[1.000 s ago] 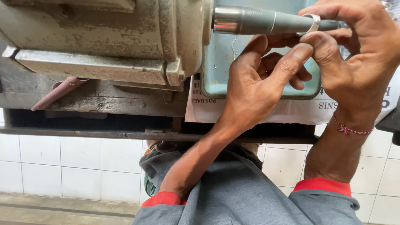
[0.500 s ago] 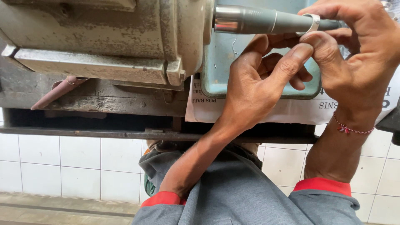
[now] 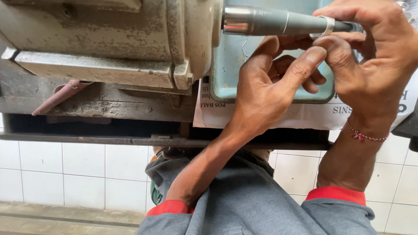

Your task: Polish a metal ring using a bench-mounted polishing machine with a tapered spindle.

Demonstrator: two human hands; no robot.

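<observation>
A silver ring (image 3: 323,28) sits around a tapered grey metal spindle (image 3: 278,21) that sticks out to the right of a worn grey motor housing (image 3: 109,39). My left hand (image 3: 270,87) reaches up from below and pinches the ring's lower edge with its fingertips. My right hand (image 3: 374,56) curls over the spindle's thin end and grips the ring from above and the right. A red thread bracelet (image 3: 365,135) circles my right wrist. The spindle's tip is hidden behind my right hand.
A teal metal tray (image 3: 230,69) lies under the spindle on a sheet of printed paper (image 3: 305,117). A dark, rusty bench frame (image 3: 96,109) carries the motor. White floor tiles (image 3: 65,169) and my grey, red-cuffed sleeves (image 3: 244,204) show below.
</observation>
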